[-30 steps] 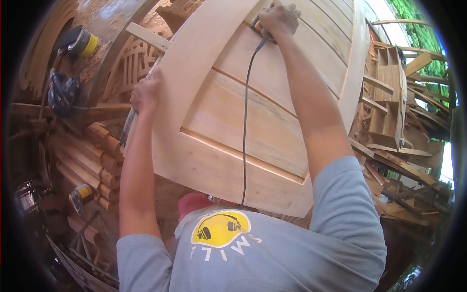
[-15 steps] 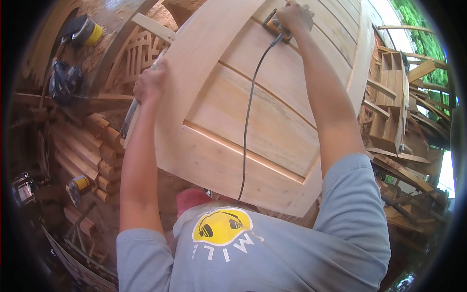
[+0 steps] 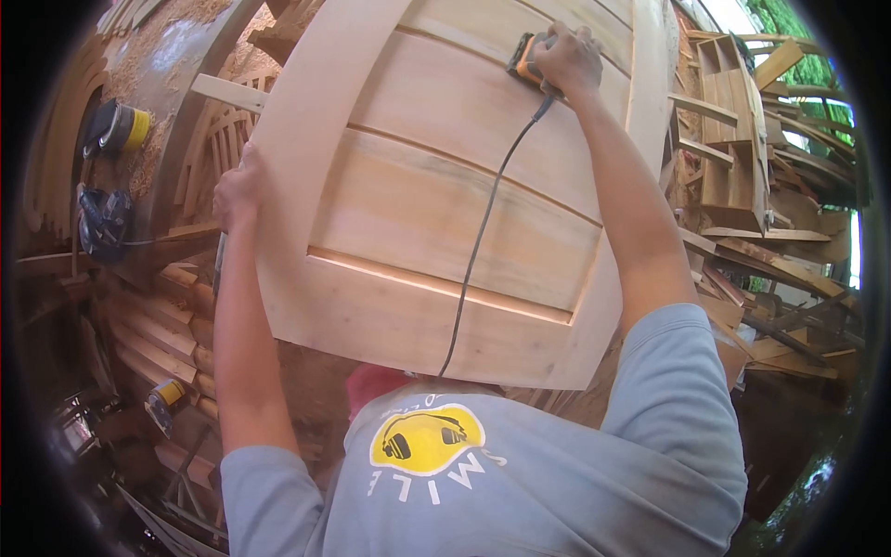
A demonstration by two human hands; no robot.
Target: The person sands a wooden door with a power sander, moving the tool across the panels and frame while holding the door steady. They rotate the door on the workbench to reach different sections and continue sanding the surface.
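Observation:
A pale wooden door with recessed panels lies in front of me. My right hand is wrapped round an orange and black power sander, which rests on one of the upper panels. From the tool a dark cord runs down across the door to my shirt. At the door's left edge, my left hand grips the side, its fingers curled partly out of sight over the edge.
Left of the door are stacked wood pieces, a blue tool and a roll with a yellow band. A wooden box frame and scrap boards lie to the right.
The view has turned, so the door appears shifted left and more upright. On the door, the sander and my right hand sit nearer the right side of the panels.

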